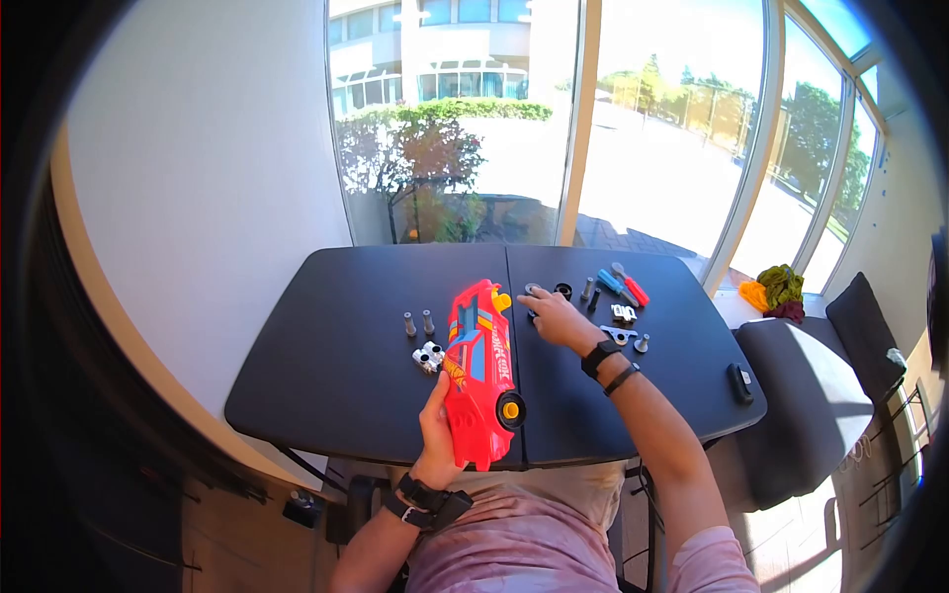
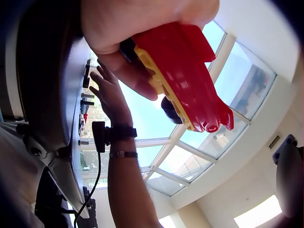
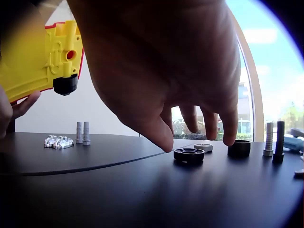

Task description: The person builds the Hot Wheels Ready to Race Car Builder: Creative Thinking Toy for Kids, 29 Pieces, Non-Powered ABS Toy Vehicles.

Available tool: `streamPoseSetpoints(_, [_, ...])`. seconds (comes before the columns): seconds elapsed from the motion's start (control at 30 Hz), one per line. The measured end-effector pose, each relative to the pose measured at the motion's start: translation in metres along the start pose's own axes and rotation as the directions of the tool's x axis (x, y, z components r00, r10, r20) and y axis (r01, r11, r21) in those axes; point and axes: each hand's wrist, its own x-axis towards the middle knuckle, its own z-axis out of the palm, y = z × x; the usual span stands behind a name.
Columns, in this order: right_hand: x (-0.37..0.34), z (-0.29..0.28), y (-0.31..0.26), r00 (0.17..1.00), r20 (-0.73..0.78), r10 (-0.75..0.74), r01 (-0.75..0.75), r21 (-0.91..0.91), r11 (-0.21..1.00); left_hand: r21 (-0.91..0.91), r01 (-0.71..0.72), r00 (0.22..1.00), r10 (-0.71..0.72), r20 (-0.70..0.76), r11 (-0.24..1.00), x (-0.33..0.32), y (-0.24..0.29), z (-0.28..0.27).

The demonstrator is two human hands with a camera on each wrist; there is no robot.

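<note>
A red toy car (image 1: 481,371) with yellow wheel hubs is held tilted over the near middle of the table, gripped along its side by my left hand (image 1: 437,427). The yellow underside (image 3: 35,66) and one black wheel (image 3: 65,84) of the car show in the right wrist view. My right hand (image 1: 561,324) reaches over the table with fingers pointing down and apart. Below its thumb lies a loose black wheel (image 3: 188,155), with a light grey ring (image 3: 204,147) just behind. Another black wheel (image 3: 239,148) stands near the little-finger side. Nothing shows between the fingers.
Two grey bolts (image 1: 409,324) and a chrome engine-like part (image 1: 428,358) lie left of the car. Farther right are more bolts (image 1: 587,289), blue-handled (image 1: 615,285) and red-handled (image 1: 637,291) tools, and a white part (image 1: 624,313). A dark device (image 1: 739,383) sits by the table's right edge.
</note>
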Motion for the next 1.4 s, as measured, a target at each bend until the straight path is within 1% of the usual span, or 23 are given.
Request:
streamPoseSetpoints(0.03, [0.0, 0.0, -0.002, 0.999, 0.04, 0.008, -0.007, -0.029, 1.0, 0.001, -0.005, 1.0, 0.005, 0.002, 1.0, 0.001, 0.0, 0.0])
streamPoseSetpoints(0.13, [0.008, -0.011, 0.004, 0.964, 0.265, 0.001, -0.004, 0.01, 1.0, 0.006, 0.007, 1.0, -0.007, 0.015, 1.0, -0.001, 0.001, 0.004])
streamPoseSetpoints(0.23, [0.002, -0.026, -0.001, 0.983, 0.182, -0.013, -0.004, 0.096, 0.995, -0.007, 0.016, 0.999, -0.016, 0.035, 1.0, -0.001, 0.002, 0.001])
streamPoseSetpoints(0.27, [-0.001, -0.033, -0.008, 0.986, 0.163, 0.043, -0.073, 0.186, 0.98, -0.014, 0.018, 0.999, -0.017, 0.041, 1.0, -0.001, 0.001, -0.001])
streamPoseSetpoints(0.33, [-0.009, -0.077, -0.044, 0.976, 0.145, 0.16, -0.202, 0.361, 0.911, -0.004, 0.005, 1.0, -0.005, 0.026, 1.0, -0.002, 0.002, 0.004])
streamPoseSetpoints(0.37, [-0.013, -0.1, -0.06, 0.926, 0.285, 0.248, -0.364, 0.506, 0.782, 0.0, -0.001, 1.0, 0.001, 0.017, 1.0, -0.002, 0.001, 0.006])
streamPoseSetpoints(0.4, [-0.021, -0.114, -0.07, 0.924, 0.313, 0.219, -0.377, 0.657, 0.652, 0.001, -0.006, 1.0, 0.006, 0.016, 1.0, -0.002, 0.001, 0.005])
streamPoseSetpoints(0.47, [-0.044, -0.134, -0.083, 0.925, 0.347, 0.154, -0.379, 0.869, 0.317, 0.004, -0.017, 1.0, 0.017, 0.018, 1.0, 0.0, 0.0, 0.004])
streamPoseSetpoints(0.57, [-0.073, -0.16, -0.112, 0.951, 0.272, 0.147, -0.3, 0.929, 0.217, -0.014, -0.008, 1.0, 0.008, 0.017, 1.0, -0.001, 0.001, 0.007])
streamPoseSetpoints(0.67, [-0.096, -0.172, -0.124, 0.933, 0.335, 0.13, -0.351, 0.927, 0.129, -0.006, -0.014, 0.999, 0.015, 0.034, 1.0, -0.002, 0.001, 0.009])
streamPoseSetpoints(0.7, [-0.101, -0.176, -0.13, 0.945, 0.312, 0.101, -0.323, 0.937, 0.129, -0.002, -0.017, 0.999, 0.017, 0.03, 1.0, -0.002, 0.0, 0.007])
streamPoseSetpoints(0.8, [-0.112, -0.168, -0.137, 0.989, 0.148, 0.006, -0.144, 0.957, 0.252, 0.004, -0.029, 0.999, 0.029, 0.023, 1.0, 0.0, -0.001, 0.002])
streamPoseSetpoints(0.83, [-0.115, -0.171, -0.143, 0.989, 0.149, 0.008, -0.146, 0.955, 0.257, 0.001, -0.029, 0.999, 0.029, 0.022, 1.0, 0.0, -0.001, 0.001])
streamPoseSetpoints(0.93, [-0.119, -0.177, -0.158, 0.991, 0.13, 0.041, -0.136, 0.905, 0.404, -0.013, -0.021, 0.999, 0.021, 0.031, 1.0, 0.001, -0.002, -0.003])
streamPoseSetpoints(1.03, [-0.119, -0.174, -0.166, 0.999, 0.028, -0.03, -0.007, 0.836, 0.549, -0.015, -0.012, 0.999, 0.012, 0.031, 1.0, 0.001, -0.002, -0.002])
streamPoseSetpoints(1.13, [-0.116, -0.182, -0.175, 0.995, 0.015, -0.102, 0.063, 0.689, 0.722, -0.021, -0.002, 1.0, 0.002, 0.031, 1.0, 0.0, -0.001, -0.001])
streamPoseSetpoints(1.23, [-0.113, -0.181, -0.178, 0.994, 0.038, -0.1, 0.049, 0.669, 0.741, -0.018, 0.001, 1.0, -0.001, 0.028, 1.0, 0.0, -0.001, 0.0])
streamPoseSetpoints(1.33, [-0.111, -0.183, -0.178, 0.991, 0.016, -0.133, 0.094, 0.624, 0.775, -0.009, -0.001, 1.0, 0.001, 0.029, 1.0, 0.001, -0.001, -0.002])
streamPoseSetpoints(1.4, [-0.11, -0.183, -0.181, 0.994, 0.076, -0.073, 0.001, 0.685, 0.729, -0.011, 0.0, 0.999, 0.001, 0.032, 1.0, 0.001, -0.002, -0.005])
